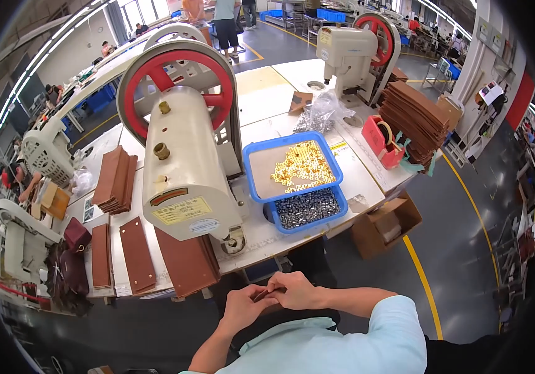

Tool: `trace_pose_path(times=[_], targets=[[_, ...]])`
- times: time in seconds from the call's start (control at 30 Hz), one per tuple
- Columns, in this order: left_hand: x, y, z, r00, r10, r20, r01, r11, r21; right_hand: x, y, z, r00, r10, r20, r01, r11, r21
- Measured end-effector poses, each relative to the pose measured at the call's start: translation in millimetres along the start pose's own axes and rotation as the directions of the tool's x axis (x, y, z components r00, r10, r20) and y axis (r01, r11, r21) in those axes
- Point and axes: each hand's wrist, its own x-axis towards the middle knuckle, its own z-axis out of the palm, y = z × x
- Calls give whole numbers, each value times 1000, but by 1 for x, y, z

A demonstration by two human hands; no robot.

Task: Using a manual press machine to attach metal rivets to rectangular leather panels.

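My left hand (243,309) and my right hand (296,291) meet in front of my body, below the table's front edge. Their fingers pinch a small brown piece (272,307), leather by its look and mostly covered by the fingers. Just beyond them stands a riveting press (183,162) with a red wheel. To its right, a blue tray (261,181) of gold-coloured metal parts (305,163) rests over a second blue tray of silver metal parts (310,210). Brown leather panels (186,260) lie left of the press head; one nearby panel (137,254) carries small metal studs.
A second press (350,53) stands at the far right of the white table (267,240). Near it are a bag of silver parts (317,115), a red holder (383,142) and a tall brown stack (414,118). A cardboard box (386,227) sits below the right edge.
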Motion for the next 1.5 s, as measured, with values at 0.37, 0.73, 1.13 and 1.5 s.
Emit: trace_pose_path(times=[0.37,0.73,1.13,1.5], targets=[[-11,0,-5,983,-5,-182,-62,932,-356,16,-20,-21,984,6,179,-33,989,147],[-35,-33,-19,929,77,-363,-214,910,-355,28,20,-123,868,199,455,-75,958,-277],[-10,25,-24,974,22,227,-111,915,388,86,-22,-105,943,-9,334,14,1000,-12],[-9,2,1,953,190,-234,-248,935,-252,205,97,-164,959,-203,-199,10,723,-691]])
